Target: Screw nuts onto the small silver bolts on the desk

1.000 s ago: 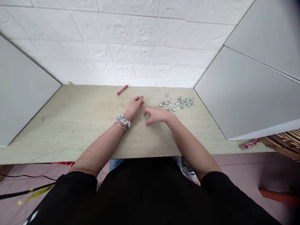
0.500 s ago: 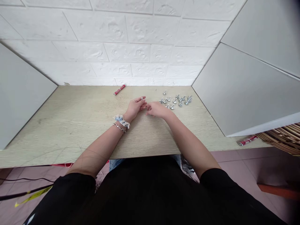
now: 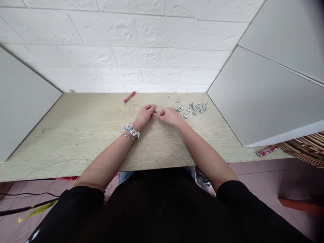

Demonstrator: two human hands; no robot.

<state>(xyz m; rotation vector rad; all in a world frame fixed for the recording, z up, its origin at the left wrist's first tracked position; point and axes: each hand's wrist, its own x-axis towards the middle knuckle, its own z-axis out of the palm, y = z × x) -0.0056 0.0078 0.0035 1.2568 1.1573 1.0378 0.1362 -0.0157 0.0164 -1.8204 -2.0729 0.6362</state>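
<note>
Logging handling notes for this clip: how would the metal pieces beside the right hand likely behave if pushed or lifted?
The metal pieces look hard and shiny, so they are probably stiff and perhaps slippery. Their broad round bases suggest upright ones may slide rather than tip; one knocked over might roll on its rim.

Silvery flat-based bolts (image 3: 188, 109) sit mostly stem-up in a loose cluster, a metal piece (image 3: 153, 105) showing in the left grip (image 3: 145, 114)

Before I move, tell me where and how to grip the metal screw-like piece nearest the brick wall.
Best pinch the metal piece by its thin stem, coming down from above: it appears to sit on its wide base, stem up, apart from the other pieces.
</note>
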